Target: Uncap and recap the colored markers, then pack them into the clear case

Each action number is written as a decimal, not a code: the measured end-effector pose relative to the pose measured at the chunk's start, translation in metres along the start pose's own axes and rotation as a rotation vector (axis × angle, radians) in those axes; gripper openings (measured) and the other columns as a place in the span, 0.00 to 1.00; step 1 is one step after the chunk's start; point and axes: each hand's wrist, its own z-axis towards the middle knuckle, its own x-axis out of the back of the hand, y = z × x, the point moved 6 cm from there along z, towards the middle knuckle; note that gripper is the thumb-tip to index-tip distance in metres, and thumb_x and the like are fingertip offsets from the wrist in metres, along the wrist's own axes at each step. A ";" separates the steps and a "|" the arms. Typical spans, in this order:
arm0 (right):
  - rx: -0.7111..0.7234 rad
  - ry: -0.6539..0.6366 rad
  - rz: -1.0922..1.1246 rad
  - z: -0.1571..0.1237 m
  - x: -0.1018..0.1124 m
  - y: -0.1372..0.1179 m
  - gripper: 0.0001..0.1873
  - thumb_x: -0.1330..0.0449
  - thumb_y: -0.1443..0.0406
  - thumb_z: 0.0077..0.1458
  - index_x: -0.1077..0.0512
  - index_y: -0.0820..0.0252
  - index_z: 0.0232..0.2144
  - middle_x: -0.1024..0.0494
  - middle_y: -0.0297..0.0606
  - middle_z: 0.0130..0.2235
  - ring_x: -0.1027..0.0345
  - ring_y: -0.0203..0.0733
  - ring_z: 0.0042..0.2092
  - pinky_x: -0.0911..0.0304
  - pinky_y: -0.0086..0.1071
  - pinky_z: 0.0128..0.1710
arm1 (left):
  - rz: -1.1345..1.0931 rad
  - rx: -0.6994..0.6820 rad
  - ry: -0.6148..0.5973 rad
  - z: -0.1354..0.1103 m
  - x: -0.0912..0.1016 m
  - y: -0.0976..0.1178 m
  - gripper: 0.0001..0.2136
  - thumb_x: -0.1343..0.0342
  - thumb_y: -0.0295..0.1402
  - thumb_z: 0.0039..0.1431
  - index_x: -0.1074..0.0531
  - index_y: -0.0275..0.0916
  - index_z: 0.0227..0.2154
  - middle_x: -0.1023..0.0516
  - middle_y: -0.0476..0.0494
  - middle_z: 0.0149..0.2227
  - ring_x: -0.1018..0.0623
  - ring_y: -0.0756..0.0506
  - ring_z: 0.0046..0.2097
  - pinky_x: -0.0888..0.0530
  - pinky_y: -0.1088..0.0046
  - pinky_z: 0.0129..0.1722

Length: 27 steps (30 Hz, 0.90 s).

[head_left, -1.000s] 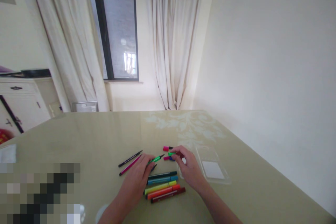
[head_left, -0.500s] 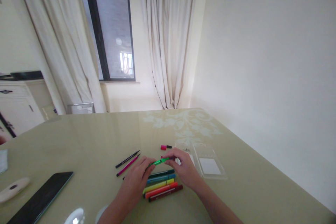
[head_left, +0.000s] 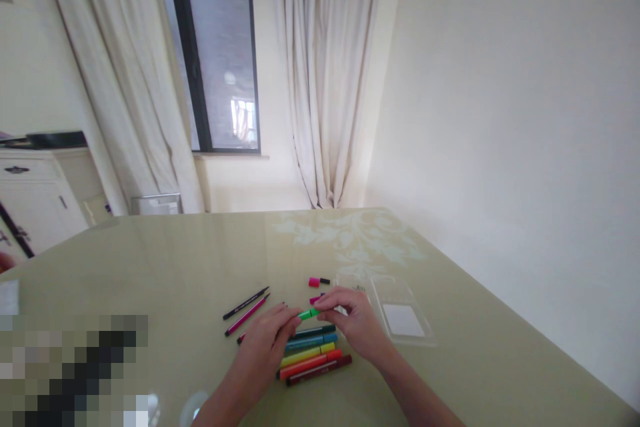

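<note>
My left hand (head_left: 267,343) and my right hand (head_left: 353,323) together pinch a bright green marker (head_left: 309,313) just above the table, the left on its body, the right on its cap end. Right below them lies a row of capped markers: dark green (head_left: 315,331), blue (head_left: 311,341), yellow (head_left: 307,355), orange (head_left: 310,365) and dark red (head_left: 320,370). Two thin pens, one black (head_left: 246,303) and one magenta (head_left: 247,314), lie to the left. A pink cap (head_left: 316,281) rests beyond my hands.
A clear plastic case (head_left: 400,317) with a white insert lies open right of my right hand. The olive table (head_left: 165,267) has a pale floral print at its far side. A blurred patch covers the near left. Curtains, a window and a white cabinet stand behind.
The green marker was uncapped with its cap in my right hand; the cap has come onto it, and both hands have drawn closer together over the row.
</note>
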 end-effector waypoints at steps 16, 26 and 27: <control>-0.017 -0.077 -0.079 -0.002 -0.005 0.005 0.07 0.28 0.59 0.51 0.15 0.53 0.33 0.15 0.39 0.35 0.21 0.46 0.41 0.28 0.38 0.46 | 0.216 -0.054 -0.101 -0.003 -0.008 0.017 0.17 0.56 0.44 0.73 0.22 0.47 0.43 0.17 0.46 0.42 0.19 0.42 0.44 0.26 0.69 0.45; -0.108 -0.086 0.040 -0.004 -0.010 0.010 0.10 0.29 0.56 0.52 0.16 0.54 0.36 0.16 0.40 0.38 0.21 0.46 0.41 0.27 0.36 0.44 | 0.420 -0.096 -0.154 -0.005 -0.012 0.023 0.15 0.61 0.40 0.75 0.28 0.48 0.49 0.17 0.48 0.41 0.18 0.44 0.40 0.29 0.72 0.36; -0.107 -0.092 0.034 -0.004 -0.010 0.010 0.10 0.29 0.57 0.53 0.16 0.54 0.36 0.16 0.40 0.38 0.21 0.46 0.41 0.27 0.36 0.44 | 0.418 -0.098 -0.164 -0.005 -0.012 0.024 0.15 0.61 0.40 0.75 0.29 0.48 0.50 0.16 0.48 0.41 0.18 0.44 0.39 0.29 0.72 0.35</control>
